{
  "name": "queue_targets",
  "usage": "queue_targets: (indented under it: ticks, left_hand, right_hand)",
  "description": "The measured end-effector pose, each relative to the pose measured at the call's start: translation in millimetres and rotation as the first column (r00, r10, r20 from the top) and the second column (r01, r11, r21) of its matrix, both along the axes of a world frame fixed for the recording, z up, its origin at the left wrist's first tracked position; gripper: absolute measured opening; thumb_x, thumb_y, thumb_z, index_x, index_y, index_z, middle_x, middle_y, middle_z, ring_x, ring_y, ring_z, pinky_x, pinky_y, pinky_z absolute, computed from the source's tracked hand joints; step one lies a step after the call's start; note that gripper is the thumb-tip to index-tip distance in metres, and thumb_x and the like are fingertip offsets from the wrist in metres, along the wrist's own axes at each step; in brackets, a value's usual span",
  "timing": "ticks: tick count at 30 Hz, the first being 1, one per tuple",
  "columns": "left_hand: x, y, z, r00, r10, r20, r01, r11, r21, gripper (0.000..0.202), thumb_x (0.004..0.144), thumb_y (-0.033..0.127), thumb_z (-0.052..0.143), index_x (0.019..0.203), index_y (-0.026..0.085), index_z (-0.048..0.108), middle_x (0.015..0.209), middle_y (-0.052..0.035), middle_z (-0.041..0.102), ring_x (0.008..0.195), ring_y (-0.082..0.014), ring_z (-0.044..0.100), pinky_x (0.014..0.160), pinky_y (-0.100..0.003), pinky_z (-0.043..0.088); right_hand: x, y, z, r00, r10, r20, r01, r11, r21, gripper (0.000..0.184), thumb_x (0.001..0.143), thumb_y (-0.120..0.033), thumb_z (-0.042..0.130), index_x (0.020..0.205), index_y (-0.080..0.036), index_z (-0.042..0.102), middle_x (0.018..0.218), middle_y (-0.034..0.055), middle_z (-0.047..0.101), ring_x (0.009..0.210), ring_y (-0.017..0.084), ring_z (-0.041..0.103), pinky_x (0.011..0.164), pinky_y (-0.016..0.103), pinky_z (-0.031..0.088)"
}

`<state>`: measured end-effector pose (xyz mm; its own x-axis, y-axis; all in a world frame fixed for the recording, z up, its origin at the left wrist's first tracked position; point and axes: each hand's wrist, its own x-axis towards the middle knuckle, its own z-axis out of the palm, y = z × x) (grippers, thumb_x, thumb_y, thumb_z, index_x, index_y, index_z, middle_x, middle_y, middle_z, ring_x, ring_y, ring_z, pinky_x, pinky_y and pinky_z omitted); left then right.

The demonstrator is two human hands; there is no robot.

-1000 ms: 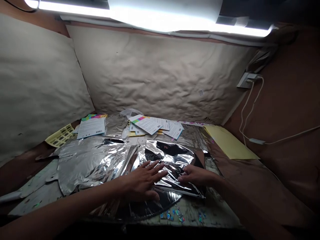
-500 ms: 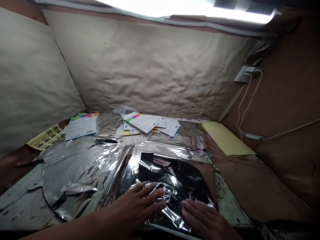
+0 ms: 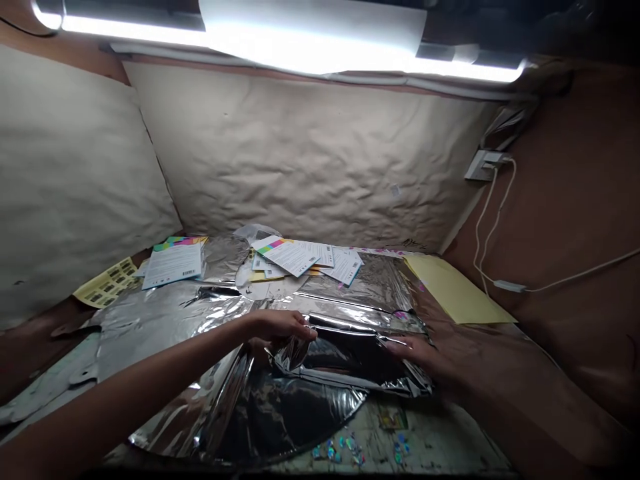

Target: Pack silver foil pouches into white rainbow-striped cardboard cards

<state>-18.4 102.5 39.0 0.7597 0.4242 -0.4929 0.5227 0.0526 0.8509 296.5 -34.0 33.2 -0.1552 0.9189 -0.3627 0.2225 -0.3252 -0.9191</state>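
Silver folded foil sheet (image 3: 345, 363): lies crosswise before us, long axis running left to right.
Our left hand (image 3: 280, 325): curled over its upper edge, left of centre; we cannot tell whether it grips.
Our right hand (image 3: 415, 353): open, fingertips resting on its right part, well apart from the left.

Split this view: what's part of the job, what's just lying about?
Part of the job:
left hand, gripping the mirrored foil sheet
right hand, fingers flat on that sheet

Lying about:
silver foil sheet
barcoded printed cards
yellow sticker sheet
yellow paper
holographic sequins
white cable
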Motion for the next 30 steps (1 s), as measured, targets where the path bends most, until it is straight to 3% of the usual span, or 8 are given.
queue_targets:
  ticks: [4,15,17,19,21,23,26,30]
  left_hand:
    - [-4.0,-2.8,-3.7,1.0,0.003,0.008,-0.003,1.0,-0.005,0.056,0.062,0.068,0.075,0.062,0.018,0.049,0.051,0.007,0.04,0.043,-0.0074,0.034,0.044,-0.022,0.027]
    - [-23.2,-4.7,17.4,0.969,0.146,-0.2,-0.038,0.886,0.462,0.045,0.062,0.052,0.079,0.086,0.016,0.066,0.079,-0.0053,0.068,0.078,-0.0268,0.064,0.066,-0.031,0.047]
    - [-13.7,-19.1,27.7,0.942,0.266,-0.204,-0.049,0.712,0.701,0.05,0.065,0.045,0.081,0.103,0.016,0.064,0.1,-0.0117,0.068,0.1,-0.0348,0.061,0.083,-0.039,0.047]
    - [3.0,-37.7,33.2,0.943,0.302,-0.139,0.009,0.395,0.918,0.052,0.078,0.042,0.072,0.122,0.017,0.058,0.124,-0.0169,0.061,0.12,-0.0369,0.053,0.098,-0.047,0.04]
    - [22.3,-55.7,26.7,0.985,0.125,-0.121,0.094,0.205,0.974,0.053,0.091,0.044,0.059,0.137,0.02,0.049,0.145,-0.0162,0.048,0.136,-0.0336,0.039,0.111,-0.048,0.029]
    - [37.4,-68.4,7.7,0.981,-0.04,-0.192,0.196,0.24,0.951,0.065,0.095,0.054,0.047,0.149,0.02,0.034,0.157,-0.0151,0.032,0.146,-0.0335,0.023,0.116,-0.053,0.018]
    - [44.6,-75.0,-27.2,0.96,-0.009,-0.28,0.262,0.382,0.886,0.084,0.092,0.07,0.035,0.156,0.018,0.019,0.162,-0.0168,0.014,0.149,-0.0399,0.008,0.115,-0.064,0.009]
    - [39.9,-73.8,-45.4,0.957,0.009,-0.29,0.259,0.427,0.867,0.087,0.091,0.074,0.027,0.158,0.022,0.009,0.163,-0.0144,0.005,0.149,-0.0402,0.0,0.114,-0.066,0.005]
  right_hand:
    - [4.0,-8.5,-16.3,0.979,-0.143,0.143,0.105,0.963,0.247,0.05,0.072,-0.052,0.074,0.106,-0.016,0.069,0.095,0.0074,0.071,0.087,0.024,0.065,0.077,0.034,0.052]
    - [2.6,4.5,-40.0,0.967,-0.236,0.096,0.221,0.964,0.146,0.037,0.066,-0.051,0.073,0.07,-0.017,0.058,0.057,-0.0027,0.052,0.051,0.011,0.044,0.05,0.026,0.035]
    - [3.7,7.0,-40.0,0.971,-0.215,0.102,0.202,0.972,0.12,0.036,0.066,-0.049,0.072,0.071,-0.017,0.059,0.058,-0.0024,0.053,0.051,0.012,0.046,0.05,0.025,0.035]
    - [5.1,10.3,-39.7,0.971,-0.206,0.121,0.191,0.974,0.121,0.035,0.065,-0.048,0.073,0.069,-0.016,0.059,0.057,-0.0024,0.054,0.051,0.012,0.046,0.049,0.025,0.034]
    - [6.3,12.5,-38.0,0.967,-0.199,0.162,0.178,0.975,0.133,0.035,0.063,-0.047,0.073,0.066,-0.016,0.058,0.054,-0.0024,0.053,0.049,0.012,0.046,0.047,0.025,0.033]
    - [6.2,10.8,-33.8,0.953,-0.192,0.236,0.158,0.975,0.156,0.035,0.065,-0.048,0.071,0.07,-0.015,0.062,0.056,-0.0004,0.057,0.05,0.014,0.05,0.047,0.026,0.036]
    - [-0.9,-2.0,-23.0,0.842,-0.306,0.443,0.138,0.918,0.372,0.04,0.074,-0.042,0.067,0.102,-0.014,0.068,0.085,0.0082,0.072,0.076,0.025,0.066,0.065,0.036,0.051]
    - [-24.5,-21.8,-12.7,0.571,-0.548,0.611,-0.244,0.598,0.764,0.044,0.089,-0.03,0.058,0.132,-0.02,0.059,0.143,0.0109,0.053,0.135,0.033,0.043,0.109,0.051,0.037]
